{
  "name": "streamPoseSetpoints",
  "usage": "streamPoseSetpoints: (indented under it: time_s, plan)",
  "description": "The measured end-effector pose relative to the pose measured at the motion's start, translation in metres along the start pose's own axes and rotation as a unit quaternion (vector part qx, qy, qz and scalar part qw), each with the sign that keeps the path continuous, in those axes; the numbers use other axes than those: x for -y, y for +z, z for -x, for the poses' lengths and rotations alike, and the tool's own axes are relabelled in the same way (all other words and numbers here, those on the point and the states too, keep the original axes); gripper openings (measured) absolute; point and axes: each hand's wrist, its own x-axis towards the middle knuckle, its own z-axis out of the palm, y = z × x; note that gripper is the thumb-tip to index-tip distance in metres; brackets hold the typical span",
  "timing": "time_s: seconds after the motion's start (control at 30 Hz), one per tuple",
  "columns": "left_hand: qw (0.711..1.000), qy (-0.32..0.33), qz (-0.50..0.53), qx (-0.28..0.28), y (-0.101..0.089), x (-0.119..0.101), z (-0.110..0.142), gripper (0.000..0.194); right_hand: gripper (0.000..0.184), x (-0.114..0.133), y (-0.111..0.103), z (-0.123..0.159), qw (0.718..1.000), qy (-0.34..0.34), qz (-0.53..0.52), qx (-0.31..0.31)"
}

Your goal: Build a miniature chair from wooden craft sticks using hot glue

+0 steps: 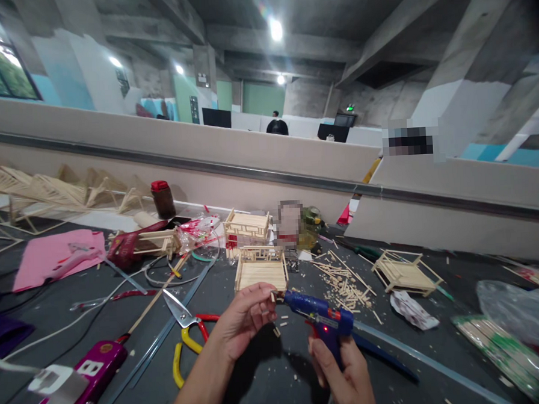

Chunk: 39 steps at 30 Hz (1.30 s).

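Note:
My right hand (344, 367) is wrapped round the handle of a blue hot glue gun (318, 311), which has a small red light lit and a clear glue stick (408, 345) trailing from its back. The gun's nozzle points left. My left hand (248, 317) pinches a short piece of wooden stick (273, 296) right at the nozzle tip; whether they touch I cannot tell. Just beyond my fingers stands a small stick-built frame with a slatted base (260, 273). Short cut stick pieces (284, 323) lie on the dark table below.
Scissors with red and yellow handles (185, 321) lie left of my forearm, near a purple power strip (80, 387). Loose sticks (341, 279) and another stick model (406, 272) are to the right. A pink glue gun (74, 260) rests on pink paper. A partition (195, 163) bounds the back.

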Motion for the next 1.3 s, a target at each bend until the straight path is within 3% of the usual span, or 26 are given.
streamPoseSetpoints:
  time_s: [1.03, 1.17, 1.3]
  plan:
    - [1.0, 0.007, -0.007, 0.006, 0.001, 0.0, 0.0, 0.025, 0.042, 0.008, -0.007, 0.001, 0.999, -0.014, 0.001, 0.037]
    - [1.0, 0.005, -0.007, 0.001, 0.0, 0.0, 0.0, 0.024, 0.043, 0.017, -0.014, -0.001, 0.999, -0.011, -0.019, 0.026]
    - [1.0, 0.016, -0.023, -0.002, -0.001, 0.0, -0.003, 0.026, 0.053, 0.015, -0.034, -0.009, 0.999, 0.043, -0.016, -0.01]
